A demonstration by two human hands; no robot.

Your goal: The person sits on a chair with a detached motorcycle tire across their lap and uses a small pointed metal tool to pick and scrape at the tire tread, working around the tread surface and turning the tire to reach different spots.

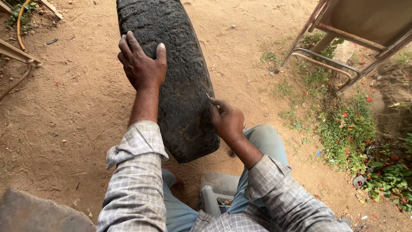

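Outdoors on bare dirt ground, our left hand lies spread on the worn tyre; right hand's grip pinches what looks like a thin metal pin.

A worn black tyre stands upright on bare sandy ground, set between the knees of a seated person in a checked shirt and grey-blue trousers. The left hand lies flat on the tread near the top, fingers spread, thumb on the crown. The right hand is at the tyre's right flank, fingers pinched around a thin metal tool whose tip touches the rubber. A scuffed, yellowish patch shows low on the tread. A grey plastic stool sits beneath the person. To the right, a rusty metal frame stands over low weeds with red specks. A flat stone occupies the lower left corner.
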